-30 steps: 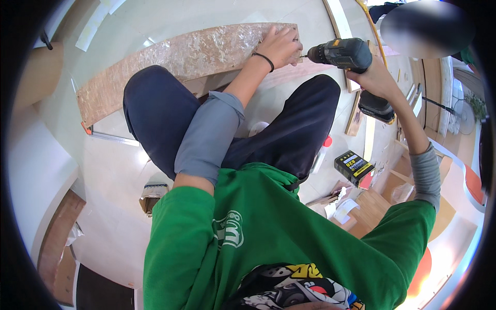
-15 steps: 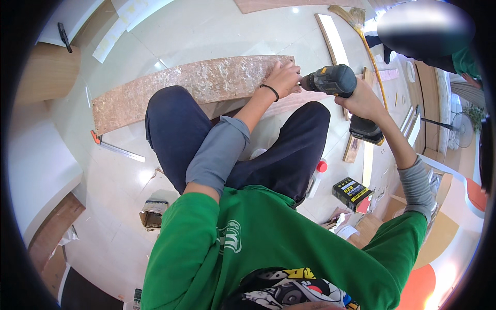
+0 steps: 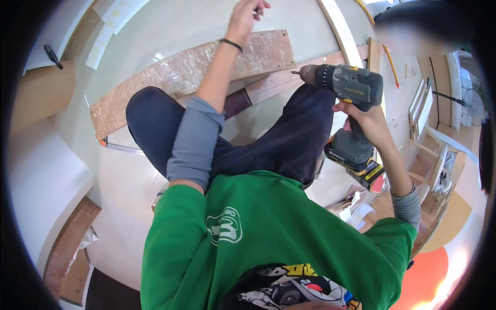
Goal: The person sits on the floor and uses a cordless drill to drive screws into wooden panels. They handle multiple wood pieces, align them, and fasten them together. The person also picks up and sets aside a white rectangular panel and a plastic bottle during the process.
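My right hand (image 3: 361, 116) is wrapped round the handle of a black and grey cordless drill (image 3: 356, 85) with yellow accents. Its bit points left, over my right knee. Stretched out past the curved board, my left hand (image 3: 245, 20) has its fingers curled together at the top of the view. Something small and dark shows at the fingertips, too small to name. Below that hand lies the long brown wooden board (image 3: 201, 64), scuffed and slightly curved, beyond my knees. Under its right end runs a paler plank (image 3: 289, 80).
A white-faced strip (image 3: 341, 33) leads away at the upper right, near a yellow broom handle (image 3: 387, 57). Another person (image 3: 423, 31) is at the far right. An orange-ended bar (image 3: 121, 146) lies by the board's left end. A black and yellow box (image 3: 373, 175) sits behind the drill.
My left hand has left the board's right end and reached farther away. The drill has come back toward me and the right, its bit now clear of the board.
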Tool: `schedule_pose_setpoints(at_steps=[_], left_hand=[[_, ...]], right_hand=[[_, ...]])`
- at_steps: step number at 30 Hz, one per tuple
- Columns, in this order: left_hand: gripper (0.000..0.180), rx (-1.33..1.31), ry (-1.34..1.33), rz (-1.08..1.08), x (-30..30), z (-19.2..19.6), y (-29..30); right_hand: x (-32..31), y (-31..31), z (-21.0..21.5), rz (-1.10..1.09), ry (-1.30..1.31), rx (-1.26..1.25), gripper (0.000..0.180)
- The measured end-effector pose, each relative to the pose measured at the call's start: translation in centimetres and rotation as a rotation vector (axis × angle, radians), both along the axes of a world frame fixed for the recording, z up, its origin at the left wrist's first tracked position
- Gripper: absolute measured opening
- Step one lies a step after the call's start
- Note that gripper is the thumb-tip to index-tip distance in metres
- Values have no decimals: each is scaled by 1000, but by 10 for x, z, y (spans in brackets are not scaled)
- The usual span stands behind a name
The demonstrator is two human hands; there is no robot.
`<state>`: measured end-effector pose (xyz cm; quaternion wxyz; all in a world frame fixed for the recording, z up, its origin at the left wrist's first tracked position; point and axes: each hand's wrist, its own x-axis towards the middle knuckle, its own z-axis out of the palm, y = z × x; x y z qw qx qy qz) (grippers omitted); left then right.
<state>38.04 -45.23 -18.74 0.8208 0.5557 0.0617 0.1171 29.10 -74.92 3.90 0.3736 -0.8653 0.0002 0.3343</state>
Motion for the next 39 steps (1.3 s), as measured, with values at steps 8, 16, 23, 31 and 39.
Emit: schedule_pose_setpoints(at_steps=[8,16,23,31,39], left_hand=[[43,184,100,-98,6,-36,15],[34,720,282,-149,-18,-14,-3],[49,1281,219,-84,-41,10,-7],[87,1566,282,-222,-59,28,-22],[114,1599,289,-267,-71,27,-39]], right_hand=[[32,18,-36,330,-239,-278,30],[44,39,-45,446,-253,-362,30],[48,37,-56,478,-293,-300,28],[93,55,-51,672,-153,-317,21],[63,63,-48,414,21,-129,23]])
